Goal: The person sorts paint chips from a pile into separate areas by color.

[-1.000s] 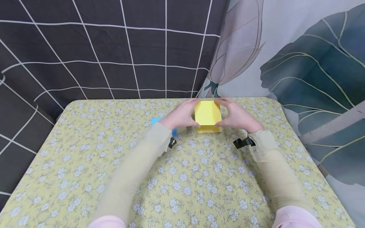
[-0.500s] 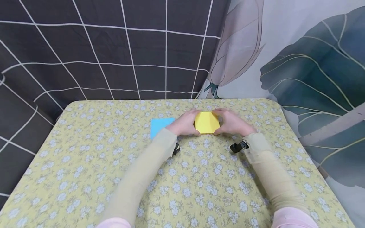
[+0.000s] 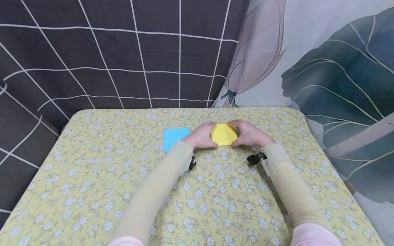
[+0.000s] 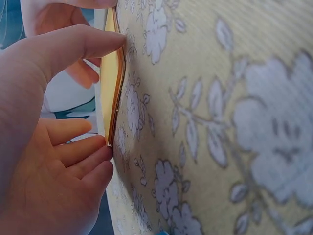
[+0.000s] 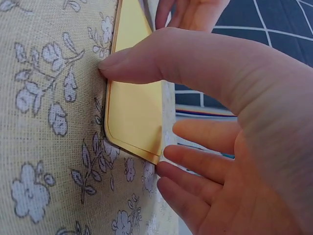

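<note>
A thin yellow square board (image 3: pixel 224 134) lies flat on the flowered cloth, its edge showing as more than one layer in the right wrist view. My left hand (image 3: pixel 203 135) holds its left side, with the thumb at the near edge and fingers at the far corner. On the opposite side my right hand (image 3: pixel 248 134) does likewise, thumb in front and fingertips behind. Seen close up, the left thumb (image 4: pixel 78 44) and right thumb (image 5: pixel 146 58) both reach down to the cloth along the board's edge. Left of the left hand lies a blue square (image 3: pixel 174 138), partly covered by wrist and sleeve.
The table (image 3: pixel 92 177) wears a yellow cloth with white flowers. Behind it hangs a dark curtain (image 3: pixel 117 51) with white grid lines. A curtain with large leaves (image 3: pixel 344 89) closes off the right side.
Both hands have lowered the upper yellow board toward me, onto the lower yellow layer that showed beneath it. As the left arm shifted right, more of the blue square came into view.
</note>
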